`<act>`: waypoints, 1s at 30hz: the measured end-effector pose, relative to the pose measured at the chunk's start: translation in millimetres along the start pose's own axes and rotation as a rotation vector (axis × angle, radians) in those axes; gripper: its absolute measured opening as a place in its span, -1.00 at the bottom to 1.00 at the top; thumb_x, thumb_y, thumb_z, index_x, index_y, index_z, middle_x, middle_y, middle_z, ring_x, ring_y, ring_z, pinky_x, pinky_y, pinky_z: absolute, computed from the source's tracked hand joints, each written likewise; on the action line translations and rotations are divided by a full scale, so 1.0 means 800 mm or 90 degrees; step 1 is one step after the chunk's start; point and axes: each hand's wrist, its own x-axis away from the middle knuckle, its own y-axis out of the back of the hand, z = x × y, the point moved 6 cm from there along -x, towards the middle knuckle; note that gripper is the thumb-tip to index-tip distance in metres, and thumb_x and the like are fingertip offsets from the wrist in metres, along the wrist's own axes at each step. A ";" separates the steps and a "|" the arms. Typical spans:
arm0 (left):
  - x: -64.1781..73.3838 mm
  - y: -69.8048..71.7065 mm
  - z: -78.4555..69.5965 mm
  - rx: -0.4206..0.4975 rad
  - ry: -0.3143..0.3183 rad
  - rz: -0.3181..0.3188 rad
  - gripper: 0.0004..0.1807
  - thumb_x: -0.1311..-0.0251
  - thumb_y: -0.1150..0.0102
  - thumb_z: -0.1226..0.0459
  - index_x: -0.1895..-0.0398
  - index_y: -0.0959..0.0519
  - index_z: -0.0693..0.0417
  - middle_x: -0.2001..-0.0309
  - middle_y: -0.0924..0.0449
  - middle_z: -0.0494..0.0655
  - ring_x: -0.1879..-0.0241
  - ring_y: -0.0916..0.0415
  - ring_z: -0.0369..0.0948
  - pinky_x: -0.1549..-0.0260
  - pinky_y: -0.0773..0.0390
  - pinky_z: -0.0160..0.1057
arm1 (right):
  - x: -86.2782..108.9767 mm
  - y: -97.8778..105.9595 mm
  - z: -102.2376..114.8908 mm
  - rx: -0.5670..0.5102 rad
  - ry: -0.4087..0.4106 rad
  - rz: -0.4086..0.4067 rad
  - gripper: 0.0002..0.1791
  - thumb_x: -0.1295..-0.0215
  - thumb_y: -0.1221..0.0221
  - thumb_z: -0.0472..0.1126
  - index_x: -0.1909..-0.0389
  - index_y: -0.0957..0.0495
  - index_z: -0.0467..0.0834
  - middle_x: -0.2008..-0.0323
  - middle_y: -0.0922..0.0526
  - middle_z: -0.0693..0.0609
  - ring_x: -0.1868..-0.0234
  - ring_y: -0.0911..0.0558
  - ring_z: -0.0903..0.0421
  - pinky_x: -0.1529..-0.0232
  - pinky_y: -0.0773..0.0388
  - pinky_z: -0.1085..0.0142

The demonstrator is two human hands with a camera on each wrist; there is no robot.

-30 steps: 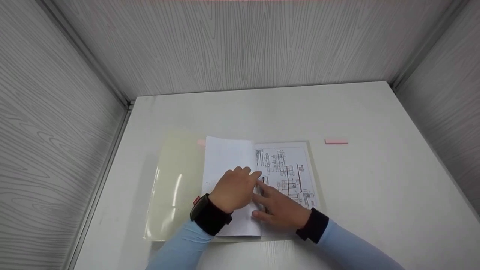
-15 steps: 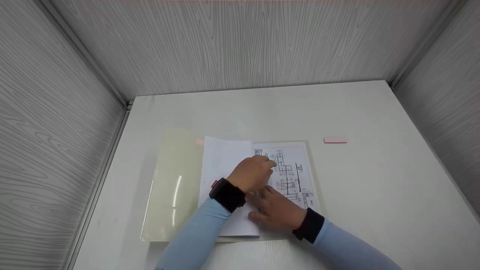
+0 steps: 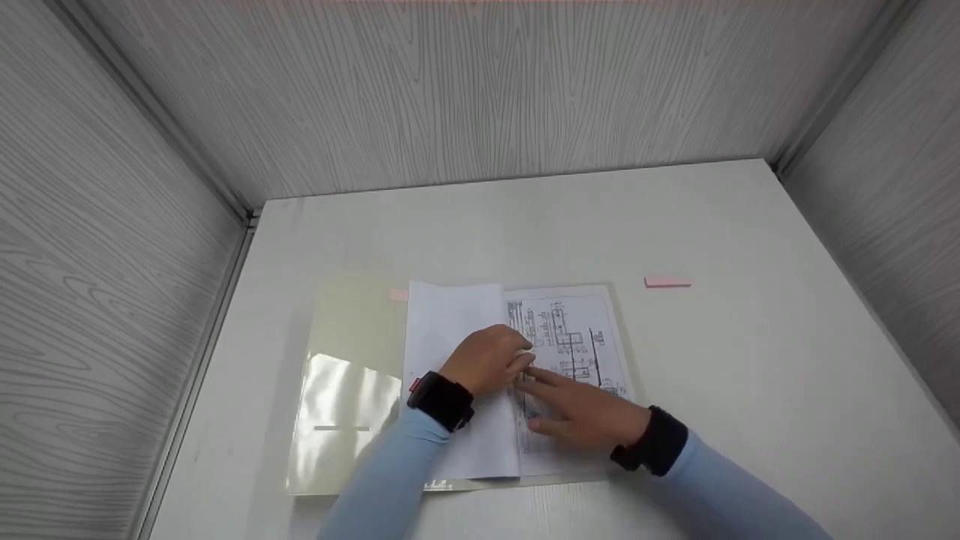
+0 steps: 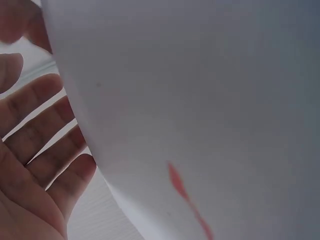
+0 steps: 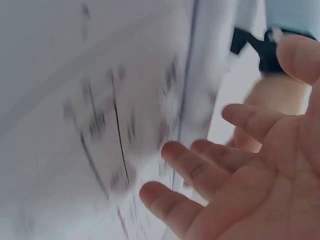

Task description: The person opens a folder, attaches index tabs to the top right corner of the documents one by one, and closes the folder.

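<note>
A booklet with a pale yellow, glossy cover (image 3: 337, 322) lies opened out on the table. Its turned white page (image 3: 454, 315) covers part of the cover, and a line-drawing sheet (image 3: 574, 315) shows on the right. Over the inner edge of the white page is the left hand (image 3: 487, 360), whose fingers look extended in the left wrist view, by the edge of a white sheet (image 4: 150, 100). The right hand (image 3: 585, 411) lies over the drawing with spread, fairly straight fingers, their tips close to the left hand. Neither hand visibly grips anything; fingertip contact is partly hidden.
A small pink strip-shaped block (image 3: 667, 282) sits on the table (image 3: 750, 360) right of the booklet. A pink tab (image 3: 398, 295) shows beside the white page's top left. Wood-grain panels (image 3: 480, 90) enclose the table at the back and sides.
The left hand first moves up and right along the page's inner edge, then comes back slightly down and left. The right hand has shifted right, uncovering more of the lower drawing.
</note>
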 end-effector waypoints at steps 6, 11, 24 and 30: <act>0.011 0.015 -0.014 0.012 -0.009 -0.059 -0.69 -0.34 -0.11 0.10 0.03 -0.66 0.06 0.07 -0.66 -0.14 -0.01 -0.55 -0.21 -0.06 -0.47 -0.26 | 0.026 0.093 -0.082 -0.055 -0.165 -0.130 -0.45 -0.37 -0.09 0.11 -0.28 -0.42 -0.10 -0.22 -0.49 -0.03 -0.23 -0.44 -0.03 -0.20 -0.36 -0.05; 0.012 0.030 -0.032 0.027 -0.035 -0.090 -0.68 -0.33 -0.13 0.11 -0.01 -0.64 0.07 0.05 -0.65 -0.12 -0.01 -0.55 -0.22 -0.04 -0.49 -0.26 | 0.042 0.161 -0.167 0.032 -0.214 -0.269 -0.55 -0.37 -0.14 -0.16 -0.18 -0.45 -0.33 -0.14 -0.51 -0.29 -0.16 -0.46 -0.24 -0.18 -0.32 -0.12; 0.008 0.003 -0.027 0.023 -0.009 -0.046 -0.59 -0.26 -0.20 0.05 -0.09 -0.59 0.04 0.02 -0.61 -0.15 0.00 -0.52 -0.25 -0.04 -0.47 -0.31 | 0.046 0.180 -0.260 0.175 -0.263 -0.345 -0.62 -0.43 0.03 -0.33 -0.18 -0.40 -0.45 -0.12 -0.43 -0.48 -0.17 -0.37 -0.40 -0.18 -0.28 -0.21; 0.013 -0.026 -0.029 -0.044 0.002 0.046 -0.42 -0.12 -0.25 -0.13 -0.16 -0.56 -0.08 -0.13 -0.54 -0.19 -0.25 -0.34 -0.15 -0.28 -0.24 -0.14 | 0.051 0.171 -0.261 0.181 -0.291 -0.345 -0.79 -0.32 -0.04 -0.40 0.13 -0.56 -0.42 0.22 -0.60 -0.39 0.16 -0.53 -0.36 0.11 -0.45 -0.19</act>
